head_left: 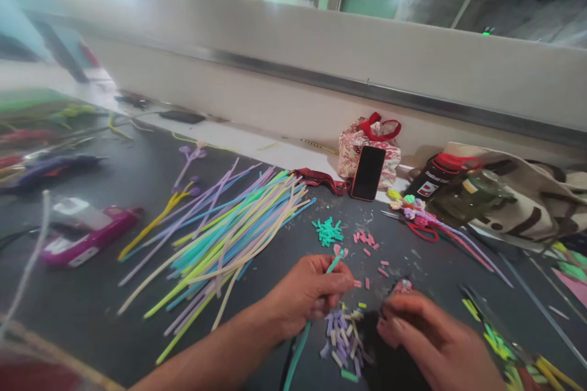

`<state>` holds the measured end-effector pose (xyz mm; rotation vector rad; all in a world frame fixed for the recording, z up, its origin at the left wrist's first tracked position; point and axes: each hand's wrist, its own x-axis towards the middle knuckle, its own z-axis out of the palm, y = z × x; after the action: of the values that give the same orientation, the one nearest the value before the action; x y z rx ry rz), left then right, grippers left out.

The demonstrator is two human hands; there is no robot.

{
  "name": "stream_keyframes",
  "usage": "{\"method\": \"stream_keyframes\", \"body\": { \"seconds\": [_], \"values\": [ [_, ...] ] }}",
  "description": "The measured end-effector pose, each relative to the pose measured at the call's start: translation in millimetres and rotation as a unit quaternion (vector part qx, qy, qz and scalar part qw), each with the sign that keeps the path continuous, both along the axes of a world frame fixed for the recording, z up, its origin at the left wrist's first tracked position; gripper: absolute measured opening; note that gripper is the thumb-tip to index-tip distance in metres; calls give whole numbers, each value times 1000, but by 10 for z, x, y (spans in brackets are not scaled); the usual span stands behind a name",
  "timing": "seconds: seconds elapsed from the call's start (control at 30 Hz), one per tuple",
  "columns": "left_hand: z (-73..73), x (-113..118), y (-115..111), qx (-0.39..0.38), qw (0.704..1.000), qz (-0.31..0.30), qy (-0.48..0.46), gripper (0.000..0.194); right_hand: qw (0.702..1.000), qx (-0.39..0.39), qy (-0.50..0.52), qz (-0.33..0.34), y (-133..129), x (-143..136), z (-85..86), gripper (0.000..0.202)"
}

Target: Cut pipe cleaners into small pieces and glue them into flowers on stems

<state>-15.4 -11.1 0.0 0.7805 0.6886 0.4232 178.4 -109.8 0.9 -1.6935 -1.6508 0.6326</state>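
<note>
Left hand: the left hand [308, 294] is curled tight around a teal pipe cleaner [300, 342], thumb and fingers pinching it near its top; the stem runs down past the wrist toward the near edge of the table [92, 311], and its tip pokes up above the fingers with a small pink piece at the end.
Right hand: the right hand [424, 333] sits just beside the left, near the front edge, fingers bent inward over something small and pinkish at the fingertips; whether it truly grips that bit I cannot tell.
Between the hands: a little heap of short cut pieces [342, 342], lilac, cream and green, lies on the dark top, touching neither hand clearly.
Further in: a clump of teal cuttings [328, 231] and scattered pink cuttings [367, 244] lie toward the middle.
Left of the hands: a big fan of long pastel pipe cleaners [220, 238] spreads across the middle of the table.
Far left: a pink glue gun [87, 235] lies near the left edge.
Back edge: a black phone [367, 173] leans on a floral pouch [355, 143]; a dark bottle [435, 180] lies beside it.
Right of middle: finished small flowers with red scissors [419, 220].
</note>
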Motion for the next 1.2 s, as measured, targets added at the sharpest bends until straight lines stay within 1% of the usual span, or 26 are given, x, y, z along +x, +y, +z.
{"method": "stream_keyframes", "body": {
  "seconds": [0.03, 0.07, 0.13, 0.2, 0.37, 0.4, 0.47, 0.53, 0.57, 0.6, 0.63, 0.7, 0.73, 0.8, 0.87, 0.93, 1.0, 1.1, 1.2],
  "values": [
    [4, 4, -11, 8, 1000, 4, 1, 21, 994, -55, 95, -11, 81, -91, 23, 16],
    [8, 7, -19, 18, 1000, 6, 2, 22, 981, -99, 167, -21, 157, -170, 35, 17],
    [10, 8, -26, 39, 999, 3, 1, 23, 954, -141, 262, -26, 282, -287, 48, 18],
    [8, 5, -24, 50, 999, -3, -5, 25, 939, -157, 305, -17, 358, -351, 62, 17],
    [19, -9, -12, 59, 998, 4, -3, 29, 924, -177, 338, 12, 413, -363, 105, 20],
    [24, -10, -12, 59, 998, 1, -6, 29, 916, -188, 353, 17, 418, -360, 103, 22],
    [31, -9, -13, 55, 998, -11, -14, 30, 889, -221, 400, 26, 429, -362, 77, 26],
    [29, -1, -11, 53, 998, -25, -15, 29, 860, -249, 445, 31, 447, -367, 14, 29],
    [25, 6, -9, 53, 998, -25, -7, 28, 852, -253, 457, 30, 459, -366, -29, 29],
    [20, 13, -4, 55, 998, -23, 4, 27, 852, -249, 460, 28, 473, -360, -74, 29],
    [14, 19, 1, 56, 998, -20, 19, 25, 860, -239, 449, 23, 487, -347, -118, 28],
    [5, 30, 13, 53, 997, -10, 47, 22, 895, -210, 393, 13, 514, -296, -174, 24],
    [2, 32, 18, 47, 997, -6, 55, 20, 915, -195, 353, 12, 527, -259, -176, 22],
    [1, 30, 27, 28, 998, -3, 58, 18, 950, -166, 261, 27, 549, -173, -117, 17],
    [-1, 24, 33, 16, 998, 5, 56, 19, 973, -128, 177, 70, 573, -94, 11, 14],
    [-7, 21, 38, 16, 998, 5, 60, 19, 982, -91, 106, 127, 602, -44, 162, 13],
    [-23, 24, 43, 19, 998, -1, 68, 19, 982, -69, 58, 165, 633, -34, 290, 14],
    [-55, 33, 54, 18, 997, 7, 80, 20, 982, -55, 19, 180, 671, -65, 388, 14],
    [-73, 38, 68, 16, 996, 24, 84, 22, 983, -51, -7, 176, 682, -88, 397, 15]
  ]
}}
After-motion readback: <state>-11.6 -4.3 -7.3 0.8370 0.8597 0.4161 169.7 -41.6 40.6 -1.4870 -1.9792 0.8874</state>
